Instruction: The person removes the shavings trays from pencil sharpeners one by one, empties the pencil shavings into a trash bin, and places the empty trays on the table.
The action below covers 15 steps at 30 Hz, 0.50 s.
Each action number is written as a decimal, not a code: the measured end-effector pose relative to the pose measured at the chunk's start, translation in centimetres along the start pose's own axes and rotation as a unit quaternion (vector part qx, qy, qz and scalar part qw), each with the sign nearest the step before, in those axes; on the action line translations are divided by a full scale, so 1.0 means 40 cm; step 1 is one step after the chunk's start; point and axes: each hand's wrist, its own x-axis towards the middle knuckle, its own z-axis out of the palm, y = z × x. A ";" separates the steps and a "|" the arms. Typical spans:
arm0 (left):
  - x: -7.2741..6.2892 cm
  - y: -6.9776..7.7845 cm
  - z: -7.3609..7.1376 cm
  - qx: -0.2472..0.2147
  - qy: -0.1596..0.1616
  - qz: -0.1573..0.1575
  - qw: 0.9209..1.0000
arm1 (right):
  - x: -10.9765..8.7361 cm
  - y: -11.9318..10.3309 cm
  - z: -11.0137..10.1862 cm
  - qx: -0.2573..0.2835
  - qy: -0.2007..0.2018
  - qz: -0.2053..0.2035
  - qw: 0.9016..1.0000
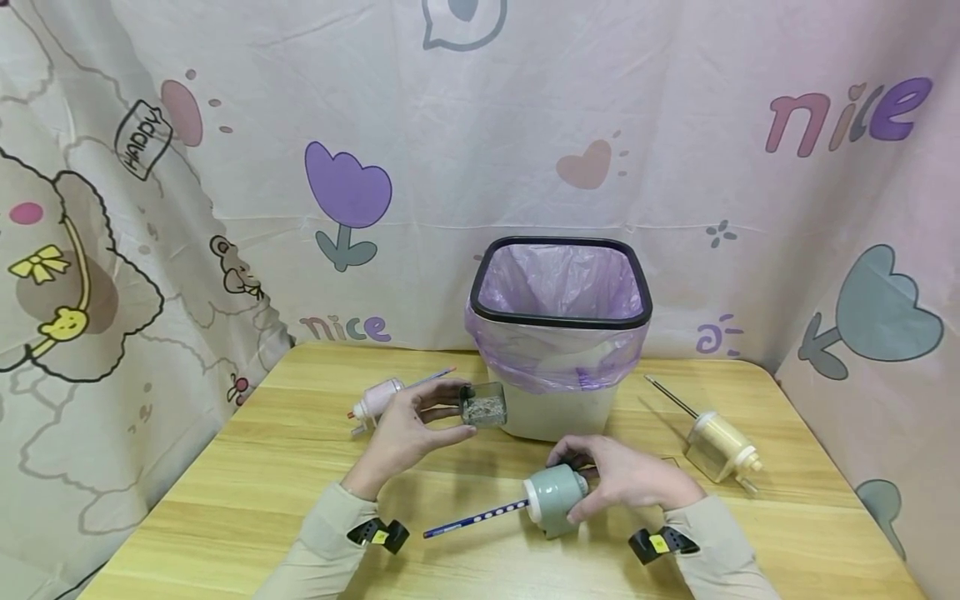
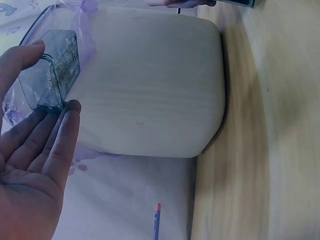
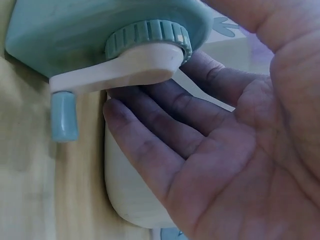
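Holds in the left hand [image 1: 405,437] a small clear grey-tinted plastic box [image 1: 491,390], pinched between thumb and fingertips, up off the pale wood-grain tabletop [image 1: 262,500] and close to the front left of the bin. Shows pale shavings [image 2: 64,62] inside the box. Grasps with the right hand [image 1: 626,475] a sage-green, rounded plastic pencil sharpener [image 1: 557,496], thumb on the near side and fingers on the far side, over the middle of the tabletop toward the near edge. Bears at the rear a white crank arm [image 3: 112,75] with a teal knob [image 3: 65,117], and at the white front a dark blue pencil with white dots [image 1: 480,521], aimed at the left edge. Cannot tell whether resting on the tabletop or lifted. Has near the back edge, right of middle, a white plastic bin [image 1: 555,417] with a black rim [image 1: 562,321] and a translucent purple bag [image 1: 555,367]. Has toward the back left corner a pale pink and white sharpener [image 1: 381,396] with a blue, red-tipped pencil [image 1: 437,375], and near the right edge a pale yellow and white sharpener [image 1: 720,446] with a dark pencil [image 1: 672,397] slanting toward the back edge.
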 end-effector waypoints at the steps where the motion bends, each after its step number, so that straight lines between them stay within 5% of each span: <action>1: -0.002 0.001 -0.003 0.002 0.003 0.001 1.000 | -0.001 -0.001 -0.001 -0.001 0.001 -0.002 1.000; 15: 0.000 0.054 -0.077 0.026 0.026 0.017 0.999 | -0.087 -0.076 -0.097 -0.077 0.111 -0.041 0.990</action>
